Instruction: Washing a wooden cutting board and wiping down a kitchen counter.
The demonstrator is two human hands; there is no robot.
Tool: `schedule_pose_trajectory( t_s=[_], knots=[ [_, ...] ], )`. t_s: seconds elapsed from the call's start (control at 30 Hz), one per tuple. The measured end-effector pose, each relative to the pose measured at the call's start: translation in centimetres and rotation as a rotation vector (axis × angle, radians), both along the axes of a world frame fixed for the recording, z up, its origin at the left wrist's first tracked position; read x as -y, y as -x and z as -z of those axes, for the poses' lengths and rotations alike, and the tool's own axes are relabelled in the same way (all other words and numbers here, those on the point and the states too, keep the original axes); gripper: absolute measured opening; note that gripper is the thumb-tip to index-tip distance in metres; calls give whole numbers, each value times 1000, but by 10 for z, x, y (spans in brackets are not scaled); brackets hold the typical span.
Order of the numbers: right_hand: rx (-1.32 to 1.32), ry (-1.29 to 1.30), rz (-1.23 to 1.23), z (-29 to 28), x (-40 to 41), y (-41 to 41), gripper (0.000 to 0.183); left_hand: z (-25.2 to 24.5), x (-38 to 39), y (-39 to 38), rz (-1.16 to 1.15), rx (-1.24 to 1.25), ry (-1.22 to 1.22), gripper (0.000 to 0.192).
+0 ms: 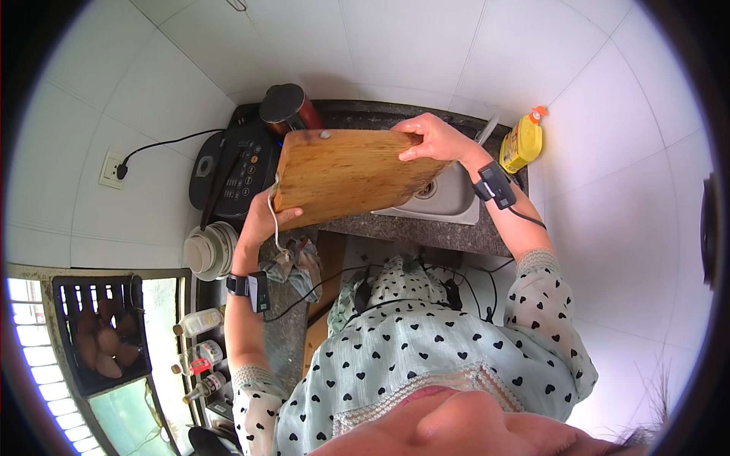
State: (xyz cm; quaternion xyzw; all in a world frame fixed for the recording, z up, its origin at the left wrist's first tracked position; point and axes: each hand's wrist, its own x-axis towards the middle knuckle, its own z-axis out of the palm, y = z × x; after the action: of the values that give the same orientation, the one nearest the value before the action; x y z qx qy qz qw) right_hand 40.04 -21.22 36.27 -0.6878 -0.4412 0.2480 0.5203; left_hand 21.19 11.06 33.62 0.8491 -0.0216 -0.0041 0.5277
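A wooden cutting board point(353, 171) is held up in both hands above the counter, tilted, and covers part of the sink. My left hand point(265, 216) grips its left end, thumb on the face near the lower corner. A white cord loop point(275, 219) hangs from that end beside the hand. My right hand point(433, 137) clasps the upper right corner, thumb on the face and the other fingers partly hidden behind the edge. Below the board's right end shows the steel sink point(456, 194) with its drain point(426, 189).
A rice cooker point(234, 171) and a red kettle point(291, 108) stand left and behind. Yellow dish soap point(522, 142) is at the right wall. Stacked bowls point(211, 251), a crumpled cloth point(299, 268) and several bottles point(199, 322) line the left side. Eggs lie in a black basket point(140, 342).
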Motion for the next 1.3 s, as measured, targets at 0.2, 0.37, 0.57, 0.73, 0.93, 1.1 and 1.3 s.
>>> schedule_pose_trajectory(
  t_s=[0.2, 0.37, 0.57, 0.73, 0.93, 1.1, 1.3],
  knots=[
    [400, 192, 6, -7, -27, -24, 41, 74, 27, 9, -130, -30, 358, 30],
    [780, 164, 193, 34, -46, -42, 37, 99, 79, 14, -318, -35, 399, 28],
    [913, -78, 439, 59, -42, 20, 35, 123, 102, 23, -413, -37, 824, 28],
    [718, 63, 532, 121, 39, 68, 15, 127, 120, 31, -470, -145, 879, 30],
    [683, 605, 841, 192, 141, 13, 23, 129, 135, 26, -544, -272, 1006, 29],
    [811, 894, 881, 194, 162, -56, 38, 116, 146, 23, -578, -398, 1070, 32],
    [742, 1021, 636, 191, 178, -86, 26, 124, 156, 21, -574, -434, 1162, 31]
  ],
)
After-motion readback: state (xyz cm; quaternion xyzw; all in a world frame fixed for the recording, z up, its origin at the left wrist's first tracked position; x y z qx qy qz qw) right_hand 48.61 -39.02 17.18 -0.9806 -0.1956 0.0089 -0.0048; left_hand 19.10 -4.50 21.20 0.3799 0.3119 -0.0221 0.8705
